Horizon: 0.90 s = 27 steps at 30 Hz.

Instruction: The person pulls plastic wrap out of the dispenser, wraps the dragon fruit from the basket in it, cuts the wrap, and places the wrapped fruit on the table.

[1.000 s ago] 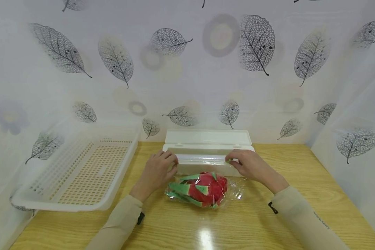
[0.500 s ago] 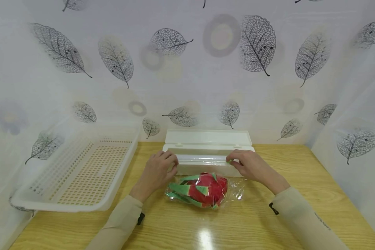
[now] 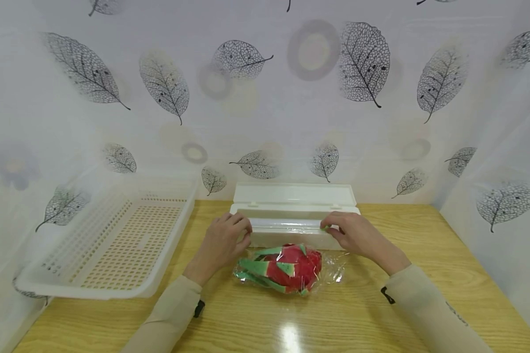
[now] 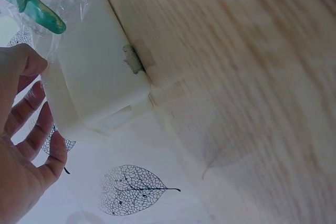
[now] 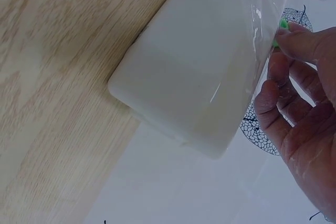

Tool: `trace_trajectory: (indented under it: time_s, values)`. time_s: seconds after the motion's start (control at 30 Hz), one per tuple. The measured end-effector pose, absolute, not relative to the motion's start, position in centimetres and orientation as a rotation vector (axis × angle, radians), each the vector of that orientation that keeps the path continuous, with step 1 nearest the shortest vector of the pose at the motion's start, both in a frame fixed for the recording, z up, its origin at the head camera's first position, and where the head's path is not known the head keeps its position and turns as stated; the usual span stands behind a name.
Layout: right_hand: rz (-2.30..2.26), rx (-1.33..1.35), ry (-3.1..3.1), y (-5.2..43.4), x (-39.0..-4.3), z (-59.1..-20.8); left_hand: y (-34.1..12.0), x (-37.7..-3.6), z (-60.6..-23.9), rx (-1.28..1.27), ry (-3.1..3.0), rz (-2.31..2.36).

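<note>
A white cling-film dispenser box (image 3: pixel 291 212) lies on the wooden table (image 3: pixel 424 255) with its lid (image 3: pixel 293 193) open toward the wall. My left hand (image 3: pixel 235 231) grips the box's left end; in the left wrist view the thumb (image 4: pixel 29 61) presses its edge. My right hand (image 3: pixel 335 228) pinches a small green slider (image 5: pixel 283 24) at the box's right end, where clear film (image 5: pixel 262 3) drapes over the box (image 5: pixel 194 77). A red and green dragon fruit (image 3: pixel 287 267) wrapped in film lies just in front of the box, between my wrists.
A white perforated plastic basket (image 3: pixel 92 292) sits at the left, tilted against the wall. Leaf-patterned sheets close in the back and both sides. Bare tabletop lies right of the box and along the near edge.
</note>
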State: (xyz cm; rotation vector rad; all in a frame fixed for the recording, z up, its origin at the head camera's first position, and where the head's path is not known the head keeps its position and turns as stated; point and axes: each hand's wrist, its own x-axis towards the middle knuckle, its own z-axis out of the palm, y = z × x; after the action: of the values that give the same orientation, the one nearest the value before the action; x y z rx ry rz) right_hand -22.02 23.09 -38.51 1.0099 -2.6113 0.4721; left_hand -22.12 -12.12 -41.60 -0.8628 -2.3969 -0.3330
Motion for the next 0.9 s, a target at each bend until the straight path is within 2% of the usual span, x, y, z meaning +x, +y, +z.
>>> trace_trajectory:
  time_s: [0.9]
  values:
    - [0.474, 0.991, -2.634, 23.46, -21.88, -38.55, -12.14, -22.08, -41.66, -0.86, -2.405, -0.334]
